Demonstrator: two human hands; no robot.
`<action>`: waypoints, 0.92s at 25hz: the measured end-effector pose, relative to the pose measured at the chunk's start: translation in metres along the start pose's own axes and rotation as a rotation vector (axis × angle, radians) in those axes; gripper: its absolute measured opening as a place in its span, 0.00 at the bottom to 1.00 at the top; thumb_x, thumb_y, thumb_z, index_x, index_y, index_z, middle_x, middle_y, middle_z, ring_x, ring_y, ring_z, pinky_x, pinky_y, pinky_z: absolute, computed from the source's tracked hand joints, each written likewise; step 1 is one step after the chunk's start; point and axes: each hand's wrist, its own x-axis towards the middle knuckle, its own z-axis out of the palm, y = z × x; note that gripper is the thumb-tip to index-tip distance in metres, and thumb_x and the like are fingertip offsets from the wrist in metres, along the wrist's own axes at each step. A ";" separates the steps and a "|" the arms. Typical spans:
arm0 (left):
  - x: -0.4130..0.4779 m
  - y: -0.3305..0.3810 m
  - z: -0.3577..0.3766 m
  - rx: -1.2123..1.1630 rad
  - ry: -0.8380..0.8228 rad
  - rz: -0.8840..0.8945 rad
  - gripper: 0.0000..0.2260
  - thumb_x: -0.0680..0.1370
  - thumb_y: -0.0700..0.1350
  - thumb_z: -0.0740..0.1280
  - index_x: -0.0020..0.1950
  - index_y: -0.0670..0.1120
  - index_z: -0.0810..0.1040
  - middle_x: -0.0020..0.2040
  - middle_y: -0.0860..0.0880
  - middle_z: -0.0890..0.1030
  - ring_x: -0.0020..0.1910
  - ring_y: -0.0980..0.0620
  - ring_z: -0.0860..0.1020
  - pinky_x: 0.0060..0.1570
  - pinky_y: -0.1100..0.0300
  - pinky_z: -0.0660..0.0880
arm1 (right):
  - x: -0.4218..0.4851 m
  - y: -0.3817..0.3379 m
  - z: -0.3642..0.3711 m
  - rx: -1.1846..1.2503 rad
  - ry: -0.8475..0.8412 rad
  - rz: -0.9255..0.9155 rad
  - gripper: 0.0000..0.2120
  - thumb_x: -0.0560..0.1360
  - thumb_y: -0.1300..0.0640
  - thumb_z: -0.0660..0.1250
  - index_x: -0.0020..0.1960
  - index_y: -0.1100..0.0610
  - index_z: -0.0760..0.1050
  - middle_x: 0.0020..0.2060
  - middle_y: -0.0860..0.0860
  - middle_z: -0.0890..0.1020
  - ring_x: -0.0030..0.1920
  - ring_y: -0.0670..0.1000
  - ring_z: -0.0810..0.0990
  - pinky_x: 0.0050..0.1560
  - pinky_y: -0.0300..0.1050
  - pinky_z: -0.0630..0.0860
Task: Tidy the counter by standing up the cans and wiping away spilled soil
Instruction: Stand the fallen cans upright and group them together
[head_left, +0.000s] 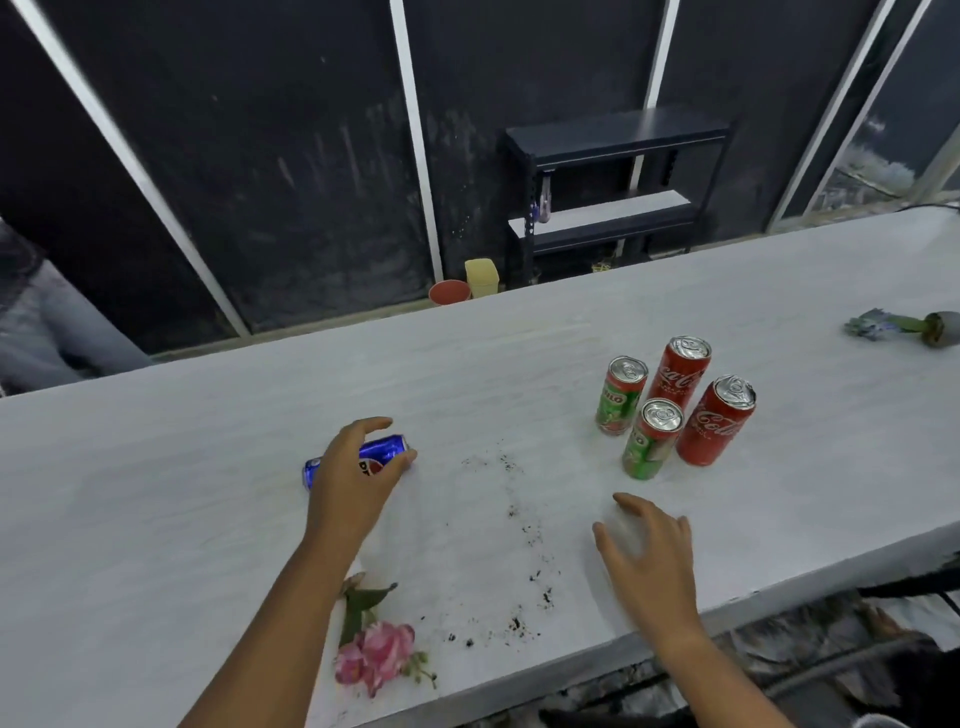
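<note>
A blue Pepsi can lies on its side on the white counter. My left hand curls over it, fingers around its body. Several cans stand upright in a cluster to the right: two green Milo cans and two red Coca-Cola cans. Dark soil crumbs are scattered between my hands, down toward the front edge. My right hand hovers open over the counter, just below the can cluster, holding nothing.
A pink artificial flower lies near the front edge by my left forearm. A tipped small pot with a purple plant lies at the far right. Behind the counter stand a dark shelf unit, a red pot and a yellow container.
</note>
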 end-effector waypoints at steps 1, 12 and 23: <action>0.007 -0.011 -0.009 0.054 -0.010 -0.013 0.21 0.76 0.56 0.79 0.66 0.66 0.76 0.64 0.65 0.76 0.65 0.57 0.76 0.56 0.63 0.72 | 0.001 -0.001 0.002 -0.064 0.020 -0.039 0.18 0.78 0.45 0.74 0.67 0.44 0.77 0.61 0.37 0.80 0.65 0.32 0.68 0.83 0.60 0.54; 0.030 -0.051 0.000 0.334 -0.064 0.085 0.25 0.75 0.44 0.80 0.70 0.53 0.80 0.62 0.52 0.84 0.60 0.46 0.79 0.62 0.53 0.70 | 0.002 -0.002 0.009 -0.245 0.063 -0.124 0.17 0.77 0.41 0.74 0.63 0.45 0.81 0.58 0.39 0.81 0.65 0.47 0.76 0.79 0.64 0.61; 0.001 0.033 0.032 -0.406 -0.222 -0.129 0.25 0.73 0.41 0.83 0.64 0.61 0.80 0.60 0.63 0.84 0.56 0.63 0.82 0.43 0.72 0.79 | 0.001 -0.011 0.004 -0.133 0.013 -0.086 0.19 0.76 0.43 0.76 0.65 0.43 0.80 0.60 0.39 0.81 0.69 0.48 0.74 0.80 0.63 0.59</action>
